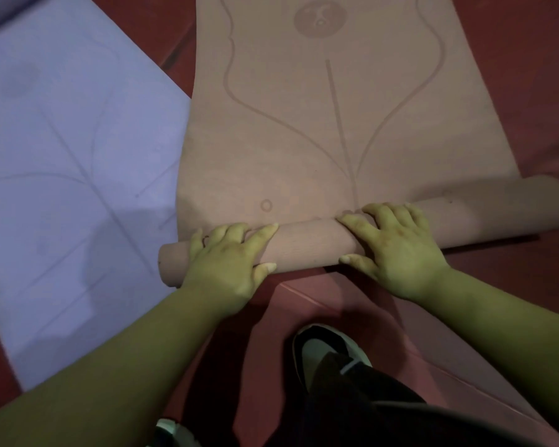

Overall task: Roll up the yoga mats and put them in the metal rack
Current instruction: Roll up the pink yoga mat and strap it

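A pink yoga mat (pixel 320 124) with a printed line pattern lies on the red floor, stretching away from me. Its near end is wound into a roll (pixel 307 243) that runs from lower left to upper right. My left hand (pixel 229 259) rests on top of the roll near its left end, fingers spread and laid over it. My right hand (pixel 391 250) presses on the roll just right of the middle, fingers spread over the top. A purple yoga mat (pixel 65 175) lies flat to the left. No metal rack is in view.
The red floor (pixel 530 91) shows around both mats. My black and white shoe (pixel 323 350) and dark trouser leg stand just behind the roll; a second shoe (pixel 171 430) peeks in at the bottom edge.
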Demonstrator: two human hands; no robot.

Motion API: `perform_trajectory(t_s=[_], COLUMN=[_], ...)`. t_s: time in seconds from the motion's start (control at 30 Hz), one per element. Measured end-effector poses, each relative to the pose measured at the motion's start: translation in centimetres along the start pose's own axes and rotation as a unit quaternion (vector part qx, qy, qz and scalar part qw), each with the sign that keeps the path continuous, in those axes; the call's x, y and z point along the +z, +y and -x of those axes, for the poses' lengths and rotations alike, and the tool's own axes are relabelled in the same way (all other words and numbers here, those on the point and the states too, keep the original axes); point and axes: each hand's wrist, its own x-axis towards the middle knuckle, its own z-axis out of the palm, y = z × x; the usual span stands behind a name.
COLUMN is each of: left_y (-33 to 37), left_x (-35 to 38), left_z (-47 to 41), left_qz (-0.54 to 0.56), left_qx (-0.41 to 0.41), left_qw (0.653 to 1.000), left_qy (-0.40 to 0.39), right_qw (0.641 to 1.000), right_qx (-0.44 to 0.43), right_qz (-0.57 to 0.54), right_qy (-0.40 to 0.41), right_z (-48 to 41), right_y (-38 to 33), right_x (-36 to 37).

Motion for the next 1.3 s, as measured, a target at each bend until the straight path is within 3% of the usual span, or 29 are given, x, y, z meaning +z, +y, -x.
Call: perform_trajectory(t_s=[0.13, 0.5, 0.7, 1.07, 1.3], left_y=[0.6, -1.2, -0.2, -1.1, -0.3], left_x=[0.7, -0.8, 0.0, -1.2, -0.2], left_z=[1.2, -1.4, 0.1, -1.5, -0.5], left_qz=[-0.024, 0.011, -0.017, 0.034, -0.022], left_qx=[0.022, 0.018, 0.031, 0.011, 0.036], left_qw=[0.997, 1.000, 0.996, 0.999, 0.994], left_qy=[0.077, -0.008, 0.080, 0.031, 0.104], right_qw=[1.000, 1.000, 1.000, 0.999, 0.999], right_qx=[-0.014, -0.003, -0.011, -0.020, -0.031], right_qz=[-0.005, 0.013, 0.005, 0.031, 0.017], right_qy=[-0.011, -0.009, -0.024, -0.011, -0.033], right_z=[-0.8, -0.9, -2.2, -1.9, -3.4], right_y=[0.6, 0.1, 0.8, 0.0, 0.9], right_x=[-0.4, -0.6, -1.1, -0.9, -1.2])
